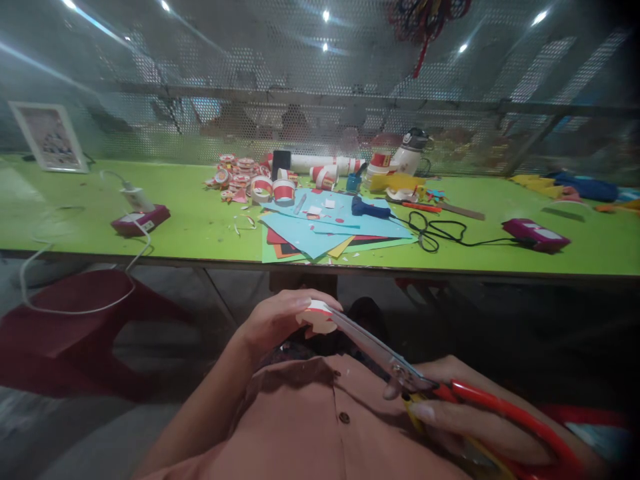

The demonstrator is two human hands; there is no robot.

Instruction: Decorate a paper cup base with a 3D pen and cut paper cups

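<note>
My left hand [280, 317] is closed on a small cut piece of a red and white paper cup [320, 319], in front of my body and below the table's edge. My right hand [450, 407] grips a large pair of scissors [370, 350] with red and yellow handles. The blades point up to the left, and their tips meet the right side of the cup piece. From this angle I cannot tell whether the blades are closed on the paper. Part of the left fingers is hidden behind the piece.
Coloured paper sheets [310, 237] lie at the green table's front edge [225, 247]. Behind them are cut paper cups [284, 191], a pile of round cup pieces [235, 175] and a blue glue gun [370, 208]. Its cord reaches a purple power strip [536, 235]. A dark red stool [70, 327] stands left.
</note>
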